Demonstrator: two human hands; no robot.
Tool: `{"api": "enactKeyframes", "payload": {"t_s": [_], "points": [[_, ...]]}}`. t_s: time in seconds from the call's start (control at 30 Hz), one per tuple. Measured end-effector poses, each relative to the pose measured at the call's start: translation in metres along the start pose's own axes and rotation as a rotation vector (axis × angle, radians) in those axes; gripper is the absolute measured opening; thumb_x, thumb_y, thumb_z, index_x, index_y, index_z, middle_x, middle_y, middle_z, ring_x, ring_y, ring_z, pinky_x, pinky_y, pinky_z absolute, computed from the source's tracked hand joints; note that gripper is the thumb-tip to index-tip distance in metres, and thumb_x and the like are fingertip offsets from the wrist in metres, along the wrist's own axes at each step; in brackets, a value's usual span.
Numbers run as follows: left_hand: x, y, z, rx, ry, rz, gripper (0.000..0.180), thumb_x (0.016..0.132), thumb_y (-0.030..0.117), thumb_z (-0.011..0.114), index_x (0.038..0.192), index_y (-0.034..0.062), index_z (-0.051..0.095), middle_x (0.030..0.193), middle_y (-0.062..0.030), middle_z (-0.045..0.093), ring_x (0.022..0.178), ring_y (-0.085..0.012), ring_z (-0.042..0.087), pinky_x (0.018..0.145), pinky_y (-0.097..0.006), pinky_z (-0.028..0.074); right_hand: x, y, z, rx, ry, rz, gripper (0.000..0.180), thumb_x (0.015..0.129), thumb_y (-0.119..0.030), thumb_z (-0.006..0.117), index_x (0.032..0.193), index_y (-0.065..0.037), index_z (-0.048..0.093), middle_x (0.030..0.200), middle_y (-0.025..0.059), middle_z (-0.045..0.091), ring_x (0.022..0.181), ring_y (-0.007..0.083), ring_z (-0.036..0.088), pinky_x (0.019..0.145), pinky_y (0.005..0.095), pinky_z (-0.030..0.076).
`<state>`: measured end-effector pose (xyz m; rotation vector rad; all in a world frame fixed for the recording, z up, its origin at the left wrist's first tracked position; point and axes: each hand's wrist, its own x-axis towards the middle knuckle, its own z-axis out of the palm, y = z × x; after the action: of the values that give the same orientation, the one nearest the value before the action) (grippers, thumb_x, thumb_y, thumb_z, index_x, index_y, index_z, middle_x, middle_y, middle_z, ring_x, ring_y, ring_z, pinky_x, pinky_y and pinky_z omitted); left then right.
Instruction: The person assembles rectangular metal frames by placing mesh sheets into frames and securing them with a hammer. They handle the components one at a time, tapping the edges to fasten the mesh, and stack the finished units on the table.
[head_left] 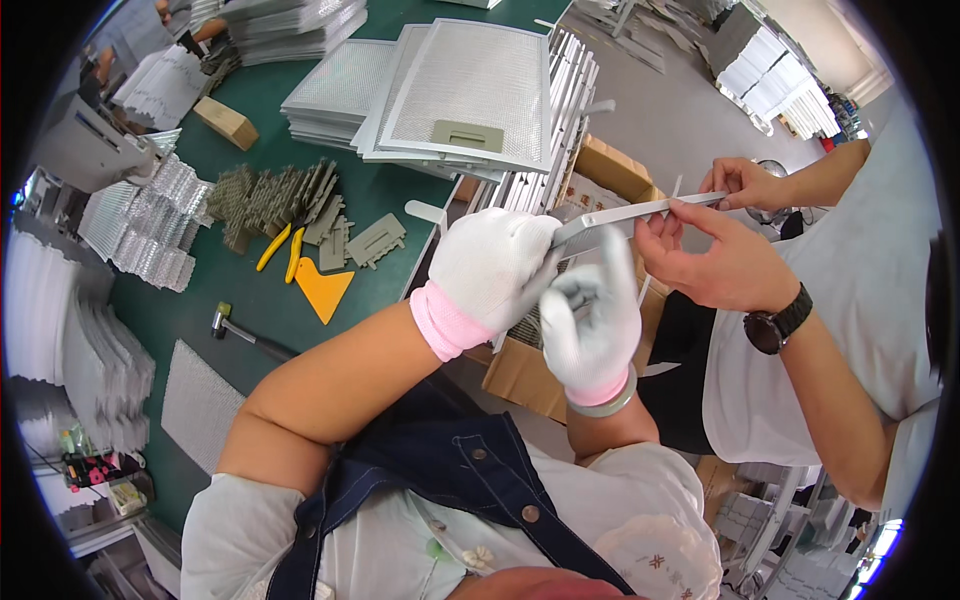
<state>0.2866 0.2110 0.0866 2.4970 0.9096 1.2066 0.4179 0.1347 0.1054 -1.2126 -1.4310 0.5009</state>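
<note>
My left hand [490, 265], in a white glove with a pink cuff, is closed around one end of a narrow silver metal strip [612, 214]. Just to its right, my gloved right hand [595, 325] has thumb and fingers apart, the pointing finger blurred by motion; I see nothing in it. A co-worker's hands [710, 255] grip the strip's far end from the right. Left of my left hand, on the green table [375, 300], lie yellow-handled pliers [285, 250], an orange triangular scraper [322, 288] and grey-green slotted plates [377, 241].
Framed mesh panels [470, 90] are stacked at the table's far side, beside a bundle of metal strips [570, 90]. A cardboard box [525, 380] stands below my hands. A hammer [240, 330], a wooden block [226, 123] and silver mesh stacks [140, 215] are to the left.
</note>
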Motion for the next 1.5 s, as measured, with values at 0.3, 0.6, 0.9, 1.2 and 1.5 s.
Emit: {"api": "enactKeyframes", "payload": {"t_s": [0.3, 0.6, 0.9, 1.2, 1.5], "points": [[-0.005, 0.009, -0.01, 0.004, 0.019, -0.007, 0.022, 0.083, 0.011, 0.069, 0.103, 0.0061, 0.063, 0.084, -0.0126, 0.066, 0.079, -0.0353, 0.065, 0.067, -0.045, 0.05, 0.011, 0.001, -0.009, -0.202, -0.162, -0.343, 0.053, 0.076, -0.003, 0.069, 0.127, 0.004, 0.055, 0.069, 0.0063, 0.064, 0.057, 0.0248, 0.064, 0.054, 0.0336, 0.048], [-0.002, 0.012, -0.02, -0.09, -0.026, -0.121, 0.018, 0.084, 0.012, 0.068, 0.1, 0.0049, 0.065, 0.083, -0.0152, 0.065, 0.08, -0.036, 0.064, 0.069, -0.045, 0.05, 0.002, 0.014, -0.004, -0.202, -0.048, -0.432, 0.05, 0.076, -0.003, 0.07, 0.125, 0.005, 0.06, 0.069, 0.01, 0.062, 0.058, 0.028, 0.062, 0.055, 0.0383, 0.048], [-0.011, 0.01, -0.023, -0.115, -0.001, -0.114, 0.012, 0.089, 0.014, 0.063, 0.096, 0.0045, 0.063, 0.08, -0.0166, 0.063, 0.076, -0.039, 0.062, 0.068, -0.048, 0.048, 0.009, 0.015, 0.003, -0.248, -0.038, -0.488, 0.047, 0.079, -0.002, 0.069, 0.125, 0.002, 0.061, 0.075, 0.0105, 0.064, 0.061, 0.0301, 0.062, 0.058, 0.0399, 0.048], [-0.01, 0.012, -0.028, -0.064, 0.05, -0.077, 0.013, 0.082, 0.012, 0.065, 0.094, 0.0063, 0.063, 0.081, -0.0147, 0.065, 0.079, -0.0378, 0.063, 0.068, -0.044, 0.05, 0.015, 0.002, 0.01, -0.325, -0.026, -0.592, 0.051, 0.079, -0.004, 0.069, 0.127, 0.005, 0.056, 0.076, 0.0109, 0.065, 0.063, 0.0312, 0.063, 0.058, 0.0413, 0.049], [-0.003, 0.023, -0.039, -0.205, -0.063, -0.263, 0.019, 0.088, 0.017, 0.063, 0.1, 0.0033, 0.066, 0.086, -0.0182, 0.068, 0.081, -0.0391, 0.066, 0.07, -0.044, 0.052, 0.01, 0.005, 0.011, -0.293, -0.024, -0.392, 0.054, 0.081, -0.006, 0.068, 0.132, 0.004, 0.056, 0.076, 0.0097, 0.066, 0.064, 0.0304, 0.063, 0.062, 0.0408, 0.05]]}}
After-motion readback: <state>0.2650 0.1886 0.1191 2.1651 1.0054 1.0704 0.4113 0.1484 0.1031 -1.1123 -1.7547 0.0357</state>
